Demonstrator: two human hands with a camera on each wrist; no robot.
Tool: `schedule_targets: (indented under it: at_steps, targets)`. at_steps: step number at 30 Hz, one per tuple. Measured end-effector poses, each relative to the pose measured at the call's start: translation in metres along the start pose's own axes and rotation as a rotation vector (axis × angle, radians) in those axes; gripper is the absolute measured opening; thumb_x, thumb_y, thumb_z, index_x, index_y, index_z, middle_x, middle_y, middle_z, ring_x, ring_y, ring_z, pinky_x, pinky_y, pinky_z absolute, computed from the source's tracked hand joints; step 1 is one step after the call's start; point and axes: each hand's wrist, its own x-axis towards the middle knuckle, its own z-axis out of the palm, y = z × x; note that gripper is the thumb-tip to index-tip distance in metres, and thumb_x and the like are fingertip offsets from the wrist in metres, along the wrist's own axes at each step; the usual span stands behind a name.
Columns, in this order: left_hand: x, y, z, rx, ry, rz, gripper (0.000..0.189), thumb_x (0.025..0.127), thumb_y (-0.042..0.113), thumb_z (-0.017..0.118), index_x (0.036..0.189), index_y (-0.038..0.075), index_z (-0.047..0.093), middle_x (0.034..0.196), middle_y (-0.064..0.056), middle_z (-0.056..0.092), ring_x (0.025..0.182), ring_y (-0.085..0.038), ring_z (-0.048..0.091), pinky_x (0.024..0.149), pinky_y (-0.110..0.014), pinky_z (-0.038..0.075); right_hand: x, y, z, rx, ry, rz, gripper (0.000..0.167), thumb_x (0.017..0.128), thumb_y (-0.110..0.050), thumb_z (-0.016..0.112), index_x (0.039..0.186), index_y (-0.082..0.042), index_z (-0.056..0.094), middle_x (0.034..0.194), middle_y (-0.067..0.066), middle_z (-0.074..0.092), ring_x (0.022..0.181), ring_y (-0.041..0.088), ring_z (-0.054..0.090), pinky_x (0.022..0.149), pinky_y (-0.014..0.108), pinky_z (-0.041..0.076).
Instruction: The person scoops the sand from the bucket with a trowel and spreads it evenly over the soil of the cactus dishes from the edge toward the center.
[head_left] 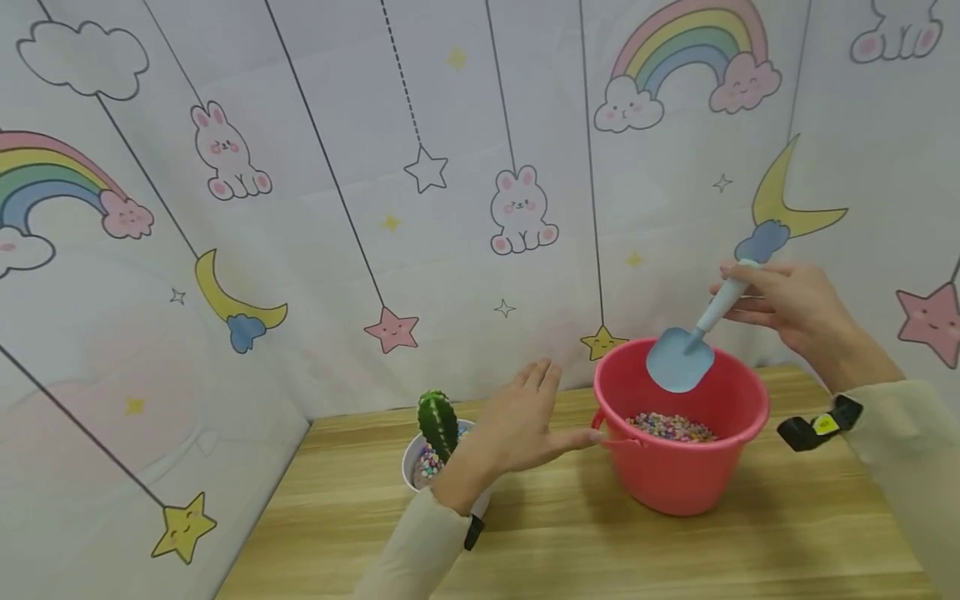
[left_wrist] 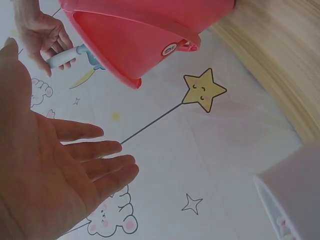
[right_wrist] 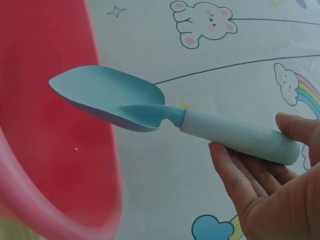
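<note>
My right hand (head_left: 795, 304) grips a light blue hand trowel (head_left: 678, 360) by its pale handle. Thumb and fingers pinch the handle near its end in the right wrist view, and the trowel's scoop (right_wrist: 110, 95) bears no beads. It points down over the mouth of a red bucket (head_left: 678, 479), above the multicoloured beads (head_left: 673, 427) inside. My left hand (head_left: 517, 421) hovers with straight, spread fingers between the bucket and a white pot (head_left: 411, 457), its thumb tip right by the bucket's handle joint. A green cactus (head_left: 437, 423) stands in the pot among colourful beads; my left forearm partly hides the pot.
The wooden tabletop (head_left: 555, 550) carries the pot and bucket. Behind it, and along the left, hangs a white cloth (head_left: 315, 350) printed with rabbits, stars, moons and rainbows. A black strap piece (head_left: 821, 423) sits at my right wrist.
</note>
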Motion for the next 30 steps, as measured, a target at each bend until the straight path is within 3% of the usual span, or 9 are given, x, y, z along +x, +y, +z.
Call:
schedule_targets:
  at_steps: [6,10,16,19,25,30]
  targets:
    - [0.01,0.008,0.01,0.007,-0.046,-0.003,0.123,0.085,0.094,0.046,0.169,0.01,0.016,0.176,-0.013,0.025,0.163,-0.034,0.026,0.127,-0.048,0.037,0.004,0.007,0.002,-0.01,-0.009,0.008,0.011,0.099,-0.043,0.071,0.09,-0.039,0.072,0.084,-0.023,0.078,0.077,-0.001,0.078,0.071,0.018,0.064]
    - [0.02,0.015,0.016,0.044,-0.035,0.017,0.122,0.085,0.093,0.046,0.168,0.008,0.02,0.174,-0.013,0.029,0.163,-0.031,0.028,0.13,-0.044,0.033,0.007,0.01,0.003,-0.044,-0.001,0.009,0.011,0.099,-0.046,0.071,0.1,-0.034,0.07,0.083,-0.025,0.077,0.078,-0.003,0.077,0.073,0.017,0.063]
    - [0.035,0.026,0.027,0.08,-0.027,0.065,0.12,0.087,0.093,0.041,0.168,0.008,0.02,0.174,-0.011,0.03,0.164,-0.03,0.027,0.133,-0.041,0.027,0.012,0.014,0.003,-0.16,0.011,0.0,0.063,0.1,-0.049,0.068,0.141,-0.002,0.057,0.083,-0.029,0.073,0.077,-0.009,0.074,0.074,0.017,0.063]
    - [0.04,0.03,0.031,0.062,-0.041,0.048,0.121,0.086,0.093,0.042,0.169,0.008,0.018,0.176,-0.01,0.026,0.165,-0.028,0.024,0.133,-0.039,0.027,0.016,0.016,0.003,-0.209,0.006,-0.002,0.078,0.101,-0.049,0.066,0.151,0.008,0.047,0.083,-0.03,0.072,0.076,-0.011,0.073,0.074,0.017,0.063]
    - [0.046,0.034,0.035,0.034,-0.071,0.019,0.122,0.086,0.093,0.043,0.169,0.008,0.017,0.177,-0.01,0.023,0.165,-0.029,0.021,0.132,-0.038,0.028,0.023,0.021,0.005,-0.311,0.014,-0.021,0.078,0.1,-0.054,0.065,0.147,0.007,0.053,0.082,-0.029,0.071,0.075,-0.012,0.072,0.074,0.018,0.064]
    - [0.054,0.038,0.037,0.033,-0.095,-0.005,0.123,0.086,0.094,0.042,0.169,0.008,0.014,0.178,-0.01,0.018,0.166,-0.03,0.017,0.133,-0.038,0.027,0.03,0.017,0.007,-0.416,0.016,-0.05,0.075,0.099,-0.056,0.066,0.139,0.007,0.061,0.092,-0.015,0.078,0.078,-0.006,0.075,0.08,0.028,0.066]
